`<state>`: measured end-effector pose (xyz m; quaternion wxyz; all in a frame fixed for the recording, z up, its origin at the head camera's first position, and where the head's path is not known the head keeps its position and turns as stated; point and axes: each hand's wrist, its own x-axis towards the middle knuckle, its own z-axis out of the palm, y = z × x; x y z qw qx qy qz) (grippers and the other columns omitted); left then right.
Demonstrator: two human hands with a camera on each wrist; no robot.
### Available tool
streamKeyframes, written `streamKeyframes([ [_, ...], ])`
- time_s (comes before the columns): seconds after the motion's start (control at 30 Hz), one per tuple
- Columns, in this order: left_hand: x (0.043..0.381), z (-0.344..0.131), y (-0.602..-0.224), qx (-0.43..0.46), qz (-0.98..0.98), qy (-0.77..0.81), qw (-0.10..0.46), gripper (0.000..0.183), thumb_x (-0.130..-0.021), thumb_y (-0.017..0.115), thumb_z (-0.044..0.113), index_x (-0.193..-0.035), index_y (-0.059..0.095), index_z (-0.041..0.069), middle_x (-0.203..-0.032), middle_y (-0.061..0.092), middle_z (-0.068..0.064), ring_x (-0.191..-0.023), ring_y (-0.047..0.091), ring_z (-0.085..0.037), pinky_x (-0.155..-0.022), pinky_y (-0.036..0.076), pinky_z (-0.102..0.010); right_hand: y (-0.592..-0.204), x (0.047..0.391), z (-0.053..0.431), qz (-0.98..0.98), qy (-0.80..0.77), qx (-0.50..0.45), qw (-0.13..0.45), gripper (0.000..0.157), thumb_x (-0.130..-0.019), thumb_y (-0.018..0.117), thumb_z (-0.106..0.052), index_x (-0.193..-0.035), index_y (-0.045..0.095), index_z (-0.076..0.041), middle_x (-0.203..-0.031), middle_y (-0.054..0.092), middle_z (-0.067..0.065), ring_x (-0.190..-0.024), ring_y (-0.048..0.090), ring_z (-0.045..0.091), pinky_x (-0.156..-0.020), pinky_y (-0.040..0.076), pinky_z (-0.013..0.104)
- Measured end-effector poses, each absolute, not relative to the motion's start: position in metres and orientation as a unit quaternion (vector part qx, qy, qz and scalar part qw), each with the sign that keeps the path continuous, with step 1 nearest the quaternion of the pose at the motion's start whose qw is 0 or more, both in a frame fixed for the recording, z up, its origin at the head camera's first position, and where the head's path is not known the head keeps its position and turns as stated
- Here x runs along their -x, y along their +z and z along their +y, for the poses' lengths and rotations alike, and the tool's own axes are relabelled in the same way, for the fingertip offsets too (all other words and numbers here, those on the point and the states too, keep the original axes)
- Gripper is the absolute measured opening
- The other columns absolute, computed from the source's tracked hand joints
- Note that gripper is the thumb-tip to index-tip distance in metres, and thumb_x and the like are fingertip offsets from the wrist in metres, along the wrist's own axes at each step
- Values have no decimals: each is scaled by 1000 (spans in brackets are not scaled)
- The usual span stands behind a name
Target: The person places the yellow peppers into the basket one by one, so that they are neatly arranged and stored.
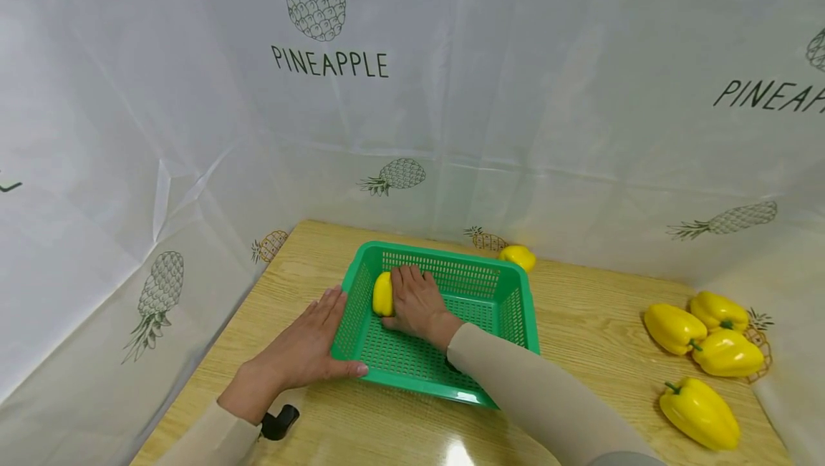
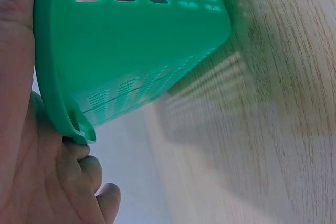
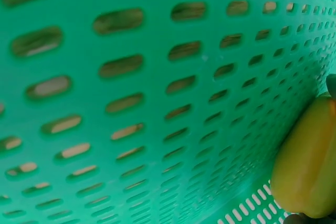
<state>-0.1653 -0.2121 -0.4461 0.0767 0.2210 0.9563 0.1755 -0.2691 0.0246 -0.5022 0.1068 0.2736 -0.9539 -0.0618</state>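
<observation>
A green plastic basket (image 1: 419,385) with slotted walls stands on the wooden table. My right hand (image 1: 419,305) reaches down inside it and holds a yellow bell pepper (image 1: 383,294) near the left wall. In the right wrist view this pepper (image 3: 307,156) lies low by the slotted wall, with dark fingertips at its two ends. My left hand (image 1: 306,343) lies with straight fingers against the basket's left rim, its thumb on the front rim. The left wrist view shows that hand's fingers along the rim at the basket's corner (image 2: 79,124).
Another yellow pepper (image 1: 518,257) sits behind the basket's back right corner. Toward the table's right edge lie several more yellow peppers (image 1: 699,412). White sheeting (image 1: 548,94) printed with pineapples hangs behind the table and along its left side.
</observation>
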Motion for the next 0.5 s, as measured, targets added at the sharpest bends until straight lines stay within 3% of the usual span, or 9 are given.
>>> streamKeyframes([
  [0.2, 166, -210, -446, -222, 956, 175, 82, 131, -84, 63, 84, -166, 16, -6, -175, 9, -25, -163, 13, -42, -129, 20, -61, -498, 267, 30, -952, -63, -279, 109, 98, -83, 69, -80, -143, 44, -6, -129, 58, 11, -113, 56, 26, -87, 53, 40],
  [0.43, 166, -209, -446, -219, 956, 177, 81, 129, -85, 68, 80, -166, 16, -5, -176, 8, -23, -163, 12, -40, -130, 20, -61, -479, 265, 45, -945, -75, -298, 114, 105, -83, 68, -82, -147, 43, -3, -138, 58, 14, -125, 57, 30, -103, 53, 48],
  [0.5, 165, -210, -447, -216, 957, 176, 80, 129, -84, 68, 81, -166, 17, -5, -176, 8, -23, -163, 13, -40, -130, 20, -60, -471, 265, 51, -942, -80, -306, 116, 104, -83, 68, -81, -148, 44, -2, -139, 58, 14, -125, 56, 30, -102, 53, 47],
])
